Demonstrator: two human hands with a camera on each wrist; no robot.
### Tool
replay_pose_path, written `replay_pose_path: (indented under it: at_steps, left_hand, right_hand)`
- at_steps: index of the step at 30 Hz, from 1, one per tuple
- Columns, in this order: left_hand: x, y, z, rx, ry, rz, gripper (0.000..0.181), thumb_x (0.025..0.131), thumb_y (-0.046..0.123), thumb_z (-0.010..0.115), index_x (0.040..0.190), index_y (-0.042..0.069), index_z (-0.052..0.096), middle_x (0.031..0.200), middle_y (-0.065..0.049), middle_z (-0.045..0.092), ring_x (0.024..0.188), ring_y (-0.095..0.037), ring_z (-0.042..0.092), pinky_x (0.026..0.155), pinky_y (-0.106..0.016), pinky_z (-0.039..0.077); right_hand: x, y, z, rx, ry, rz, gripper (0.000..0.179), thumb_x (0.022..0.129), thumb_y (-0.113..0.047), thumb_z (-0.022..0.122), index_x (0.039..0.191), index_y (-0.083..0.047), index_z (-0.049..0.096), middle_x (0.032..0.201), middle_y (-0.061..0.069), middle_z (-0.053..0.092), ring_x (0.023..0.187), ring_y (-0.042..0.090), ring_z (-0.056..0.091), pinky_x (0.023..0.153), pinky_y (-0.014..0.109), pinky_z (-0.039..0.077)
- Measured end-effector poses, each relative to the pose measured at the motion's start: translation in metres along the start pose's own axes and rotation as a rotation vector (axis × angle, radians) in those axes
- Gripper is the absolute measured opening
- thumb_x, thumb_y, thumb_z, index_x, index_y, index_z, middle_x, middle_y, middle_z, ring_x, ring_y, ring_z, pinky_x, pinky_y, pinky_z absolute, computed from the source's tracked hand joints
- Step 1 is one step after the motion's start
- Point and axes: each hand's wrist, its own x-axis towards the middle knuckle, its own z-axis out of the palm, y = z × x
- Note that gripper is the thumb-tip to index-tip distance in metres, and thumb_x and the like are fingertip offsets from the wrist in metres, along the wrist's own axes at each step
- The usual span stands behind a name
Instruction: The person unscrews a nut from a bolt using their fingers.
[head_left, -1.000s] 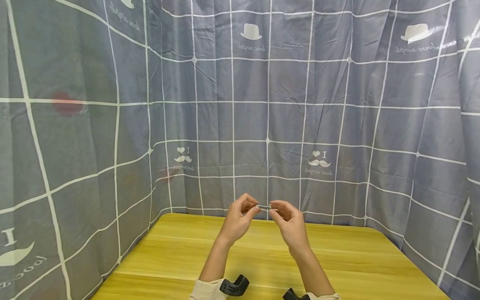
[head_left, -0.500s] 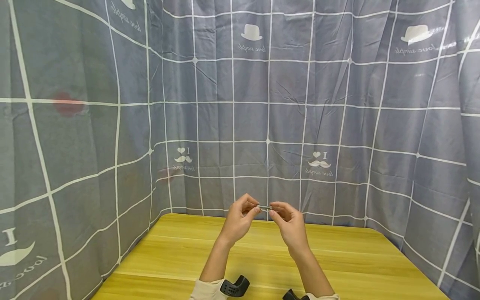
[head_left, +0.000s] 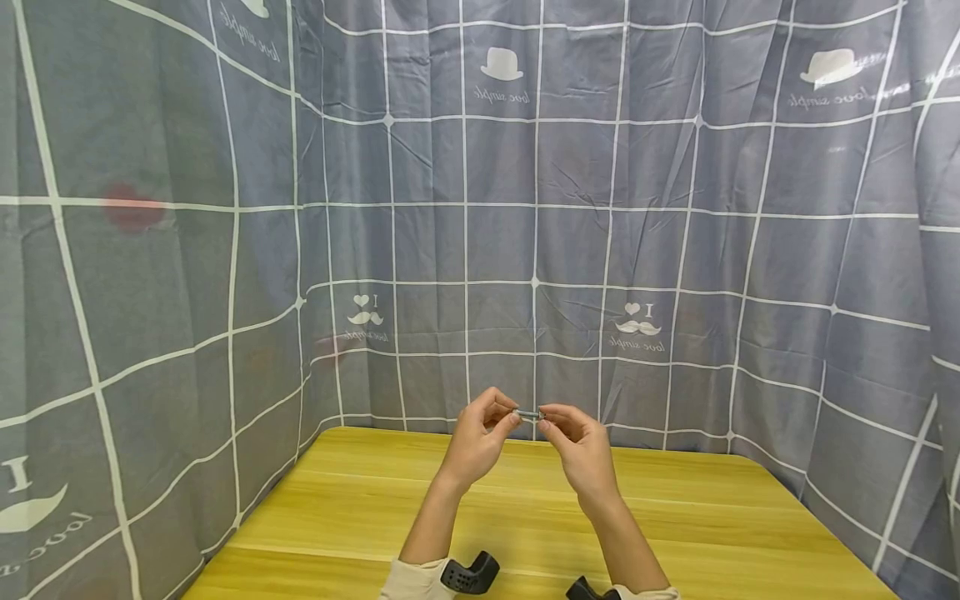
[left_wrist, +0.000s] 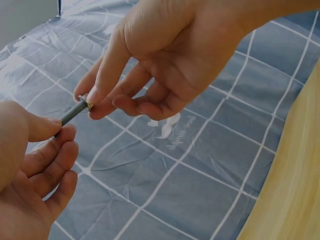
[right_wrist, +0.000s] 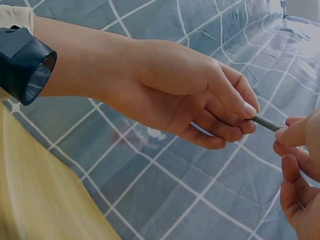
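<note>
A threaded metal bolt (head_left: 528,414) is held level between my two hands, above the far part of the table. My left hand (head_left: 474,442) pinches one end of it between thumb and fingertips. On the opposite end, the thumb and fingers of my right hand (head_left: 587,454) pinch a small shiny metal piece, which looks like a nut or the bolt's head, mostly covered by the fingertips. The left wrist view shows the grey threaded shank (left_wrist: 73,113) bare between the two grips. In the right wrist view, the bolt (right_wrist: 266,123) spans the short gap between both hands' fingertips.
Below the hands lies a yellow wood-grain table (head_left: 360,500). A grey curtain (head_left: 502,242) with white grid lines surrounds its back and sides. Black wrist mounts (head_left: 471,573) sit at the cuffs of pale sleeves (head_left: 412,581).
Both hands stay in nearly the same place with the bolt between them. The right fingers shift slightly at their end of it.
</note>
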Motion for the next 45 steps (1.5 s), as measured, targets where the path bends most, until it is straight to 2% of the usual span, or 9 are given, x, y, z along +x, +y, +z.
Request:
replay_pose_path:
  at_steps: [5, 8, 13, 17, 22, 25, 32, 38, 45]
  left_hand:
    - [-0.0002, -0.0007, 0.0004, -0.004, 0.004, -0.008, 0.003, 0.102, -0.001, 0.062, 0.104, 0.001, 0.064, 0.096, -0.005, 0.073, 0.092, -0.024, 0.071, 0.083, -0.040, 0.055]
    - [-0.0001, -0.0012, 0.0006, 0.000, 0.003, -0.012, 0.002, 0.103, 0.001, 0.063, 0.105, 0.001, 0.064, 0.096, -0.004, 0.074, 0.092, -0.024, 0.071, 0.083, -0.040, 0.055]
    - [-0.0001, 0.0006, -0.0006, 0.016, -0.003, -0.014, 0.003, 0.104, 0.003, 0.062, 0.105, 0.004, 0.065, 0.098, -0.008, 0.073, 0.094, -0.024, 0.071, 0.085, -0.039, 0.055]
    - [0.0002, 0.0019, -0.0023, 0.023, -0.006, -0.009, 0.004, 0.104, 0.002, 0.062, 0.106, 0.002, 0.064, 0.100, -0.015, 0.073, 0.095, -0.025, 0.071, 0.086, -0.038, 0.055]
    - [0.0001, 0.0028, -0.0021, 0.027, 0.002, -0.011, 0.004, 0.104, 0.003, 0.062, 0.106, 0.000, 0.064, 0.098, -0.009, 0.073, 0.093, -0.024, 0.071, 0.085, -0.037, 0.055]
    - [0.0002, 0.0020, -0.0002, 0.023, 0.012, -0.006, 0.004, 0.103, 0.001, 0.063, 0.104, 0.004, 0.065, 0.095, -0.004, 0.073, 0.092, -0.023, 0.071, 0.084, -0.039, 0.055]
    - [-0.0002, -0.0003, 0.0023, 0.008, 0.015, 0.011, 0.005, 0.102, 0.001, 0.064, 0.104, 0.005, 0.065, 0.095, -0.003, 0.073, 0.091, -0.023, 0.072, 0.084, -0.042, 0.055]
    - [0.0009, 0.0007, 0.0016, 0.003, 0.019, 0.003, 0.003, 0.102, 0.001, 0.064, 0.105, 0.001, 0.064, 0.095, -0.004, 0.073, 0.091, -0.023, 0.071, 0.085, -0.043, 0.055]
    - [0.0007, -0.0001, 0.0017, 0.004, 0.015, -0.003, 0.003, 0.102, 0.001, 0.063, 0.105, 0.002, 0.065, 0.097, -0.006, 0.073, 0.092, -0.026, 0.071, 0.085, -0.045, 0.054]
  right_hand:
    - [0.0001, 0.0003, -0.0004, -0.017, -0.005, 0.012, 0.027, 0.101, -0.010, 0.069, 0.127, 0.000, 0.069, 0.118, 0.018, 0.070, 0.104, 0.026, 0.066, 0.091, 0.034, 0.051]
    - [0.0000, 0.0007, -0.0005, -0.035, 0.000, 0.026, 0.025, 0.103, -0.014, 0.067, 0.124, 0.000, 0.070, 0.116, 0.015, 0.072, 0.106, 0.026, 0.066, 0.093, 0.036, 0.049]
    - [-0.0004, 0.0001, 0.0007, -0.029, -0.010, 0.008, 0.019, 0.102, -0.007, 0.067, 0.117, 0.004, 0.070, 0.105, 0.012, 0.073, 0.099, 0.022, 0.066, 0.090, 0.035, 0.049]
    - [-0.0006, -0.0001, 0.0012, -0.026, -0.017, -0.005, 0.022, 0.101, -0.005, 0.068, 0.121, 0.002, 0.069, 0.110, 0.014, 0.071, 0.100, 0.024, 0.066, 0.089, 0.033, 0.051]
    - [0.0002, -0.0003, 0.0006, -0.044, 0.008, 0.027, 0.026, 0.103, -0.013, 0.068, 0.126, -0.002, 0.068, 0.116, 0.014, 0.071, 0.105, 0.024, 0.065, 0.092, 0.036, 0.049]
    - [0.0003, 0.0003, 0.0005, -0.036, 0.021, 0.018, 0.020, 0.103, -0.011, 0.067, 0.118, 0.002, 0.071, 0.109, 0.012, 0.072, 0.101, 0.021, 0.065, 0.089, 0.034, 0.049]
    - [0.0001, 0.0018, -0.0004, -0.008, 0.024, -0.008, 0.023, 0.099, -0.002, 0.069, 0.122, 0.002, 0.069, 0.117, 0.020, 0.070, 0.106, 0.034, 0.065, 0.089, 0.029, 0.052]
    - [0.0002, 0.0013, 0.0000, -0.045, 0.022, 0.028, 0.024, 0.101, -0.013, 0.070, 0.122, 0.000, 0.070, 0.116, 0.018, 0.071, 0.103, 0.023, 0.066, 0.089, 0.031, 0.050]
    - [0.0013, 0.0015, 0.0010, -0.017, 0.012, 0.016, 0.021, 0.099, -0.001, 0.069, 0.120, 0.001, 0.070, 0.116, 0.018, 0.071, 0.101, 0.026, 0.068, 0.091, 0.031, 0.052]
